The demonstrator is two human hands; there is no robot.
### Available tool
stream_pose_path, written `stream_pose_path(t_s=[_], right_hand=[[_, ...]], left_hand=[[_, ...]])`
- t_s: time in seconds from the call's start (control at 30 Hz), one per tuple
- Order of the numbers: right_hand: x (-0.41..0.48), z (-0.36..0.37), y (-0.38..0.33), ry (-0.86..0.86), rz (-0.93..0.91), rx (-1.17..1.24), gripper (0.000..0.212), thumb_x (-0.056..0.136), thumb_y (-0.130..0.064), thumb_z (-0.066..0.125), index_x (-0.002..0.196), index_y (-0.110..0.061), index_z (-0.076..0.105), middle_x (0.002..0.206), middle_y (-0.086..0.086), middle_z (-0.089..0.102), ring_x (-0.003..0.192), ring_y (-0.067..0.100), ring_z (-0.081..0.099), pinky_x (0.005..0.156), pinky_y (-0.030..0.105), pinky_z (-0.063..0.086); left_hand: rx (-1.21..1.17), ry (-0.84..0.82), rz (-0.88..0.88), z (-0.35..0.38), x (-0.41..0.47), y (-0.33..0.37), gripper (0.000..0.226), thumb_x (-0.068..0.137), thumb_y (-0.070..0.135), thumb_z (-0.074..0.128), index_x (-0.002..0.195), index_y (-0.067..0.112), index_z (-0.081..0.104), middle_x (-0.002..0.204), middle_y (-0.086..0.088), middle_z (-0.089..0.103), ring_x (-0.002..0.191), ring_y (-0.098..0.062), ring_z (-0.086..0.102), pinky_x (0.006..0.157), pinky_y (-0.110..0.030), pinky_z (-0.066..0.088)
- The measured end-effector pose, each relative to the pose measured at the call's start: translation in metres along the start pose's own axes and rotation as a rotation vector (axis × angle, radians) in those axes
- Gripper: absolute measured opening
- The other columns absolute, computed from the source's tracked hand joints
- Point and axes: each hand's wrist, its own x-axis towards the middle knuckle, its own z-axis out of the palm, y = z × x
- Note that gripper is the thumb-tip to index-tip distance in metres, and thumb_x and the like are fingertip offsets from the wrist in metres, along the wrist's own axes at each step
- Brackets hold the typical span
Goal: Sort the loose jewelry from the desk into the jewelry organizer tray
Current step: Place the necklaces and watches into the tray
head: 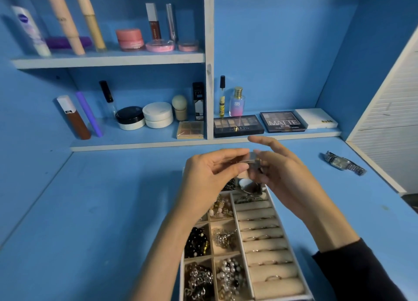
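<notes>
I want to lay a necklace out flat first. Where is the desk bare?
The wide stretch of desk left of the tray, up to the lower shelf, is bare. So is the strip between tray and watch. Crowded: the tray's compartments, the shelf, and over the tray's far end, where the left hand and right hand pinch a silvery piece.

held item [250,160]: blurred | tray [241,244]: near end cut off
</notes>
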Motion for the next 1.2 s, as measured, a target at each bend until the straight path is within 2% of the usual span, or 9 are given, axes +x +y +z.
stream_pose_path(t_s=[0.1, 0.23, 0.37, 0.47, 0.63, 0.8, 0.97, 1.1, 1.2], right_hand=[[0.001, 0.000, -0.004, -0.021, 0.040, 0.128, 0.028, 0.094, -0.020, 0.042, 0.120, -0.016, 0.052, 0.067, 0.022, 0.048, 0.047, 0.017, 0.044, 0.060, 0.030, 0.033], [0.000, -0.002, -0.005, -0.043, 0.030, 0.103, 0.033, 0.090, -0.030, 0.044, 0.120, -0.023, 0.054, 0.066, 0.014, 0.044, 0.056, 0.022, 0.044, 0.059, 0.030, 0.033], [-0.002, 0.003, -0.004, -0.045, -0.028, -0.004, 0.029, 0.097, -0.025, 0.037, 0.122, -0.023, 0.051, 0.061, 0.014, 0.045, 0.052, 0.021, 0.046, 0.055, 0.027, 0.039], [-0.001, 0.005, -0.001, -0.034, -0.079, -0.089, 0.026, 0.097, -0.024, 0.041, 0.118, -0.023, 0.054, 0.062, 0.012, 0.043, 0.057, 0.031, 0.045, 0.061, 0.033, 0.038], [0.000, 0.005, 0.001, -0.006, -0.119, -0.147, 0.025, 0.098, -0.018, 0.037, 0.113, -0.019, 0.057, 0.075, 0.012, 0.065, 0.070, 0.019, 0.061, 0.067, 0.027, 0.051], [0.001, 0.001, 0.003, 0.018, -0.121, -0.175, 0.025, 0.098, -0.019, 0.036, 0.112, -0.018, 0.058, 0.074, 0.007, 0.067, 0.068, 0.014, 0.058, 0.062, 0.021, 0.050], [0.000, 0.002, 0.006, -0.043, -0.090, -0.212, 0.027, 0.096, -0.010, 0.038, 0.107, -0.018, 0.061, 0.076, 0.004, 0.068, 0.072, 0.016, 0.058, 0.069, 0.028, 0.047], [0.001, 0.002, 0.010, -0.161, -0.015, -0.258, 0.043, 0.071, -0.009, 0.043, 0.108, -0.018, 0.062, 0.089, 0.008, 0.067, 0.082, 0.018, 0.061, 0.072, 0.024, 0.050], [0.000, 0.004, 0.011, -0.256, 0.024, -0.150, 0.044, 0.069, -0.008, 0.045, 0.110, -0.014, 0.060, 0.097, 0.013, 0.065, 0.089, 0.021, 0.062, 0.075, 0.029, 0.050]], left_hand=[[0.077, -0.017, 0.007, 0.001, -0.001, -0.001, 0.027, 0.080, 0.012, 0.068, 0.104, 0.024, 0.069, 0.096, 0.009, 0.073, 0.093, -0.004, 0.067, 0.087, -0.021, 0.050], [0.135, -0.052, 0.027, 0.000, -0.002, -0.001, 0.034, 0.075, 0.022, 0.073, 0.108, 0.029, 0.067, 0.101, 0.015, 0.070, 0.095, 0.001, 0.064, 0.087, -0.016, 0.048], [0.358, 0.011, 0.217, 0.001, -0.001, -0.006, 0.032, 0.075, 0.016, 0.075, 0.105, 0.024, 0.069, 0.098, 0.012, 0.070, 0.090, 0.000, 0.064, 0.086, -0.019, 0.049], [0.519, 0.094, 0.364, 0.002, 0.000, -0.008, 0.023, 0.079, 0.015, 0.069, 0.101, 0.015, 0.071, 0.092, 0.005, 0.070, 0.083, -0.002, 0.062, 0.078, -0.013, 0.048], [0.747, 0.253, 0.449, -0.001, 0.000, -0.011, 0.026, 0.086, 0.025, 0.052, 0.102, 0.012, 0.069, 0.089, 0.001, 0.071, 0.079, -0.011, 0.064, 0.066, -0.028, 0.053], [0.760, 0.326, 0.452, -0.001, -0.001, -0.007, 0.025, 0.085, 0.023, 0.051, 0.093, 0.008, 0.070, 0.078, -0.003, 0.071, 0.068, -0.014, 0.064, 0.063, -0.027, 0.050], [0.754, 0.308, 0.429, -0.003, -0.002, -0.007, 0.027, 0.085, 0.023, 0.050, 0.092, 0.007, 0.070, 0.076, -0.002, 0.071, 0.063, -0.011, 0.062, 0.057, -0.026, 0.053], [0.795, 0.296, 0.445, -0.002, -0.002, -0.009, 0.026, 0.084, 0.022, 0.050, 0.089, 0.008, 0.071, 0.068, 0.000, 0.067, 0.058, -0.006, 0.054, 0.053, -0.021, 0.050], [0.830, 0.293, 0.455, -0.002, -0.002, -0.011, 0.026, 0.084, 0.022, 0.050, 0.088, 0.008, 0.071, 0.066, 0.000, 0.067, 0.057, -0.005, 0.051, 0.052, -0.019, 0.048]])
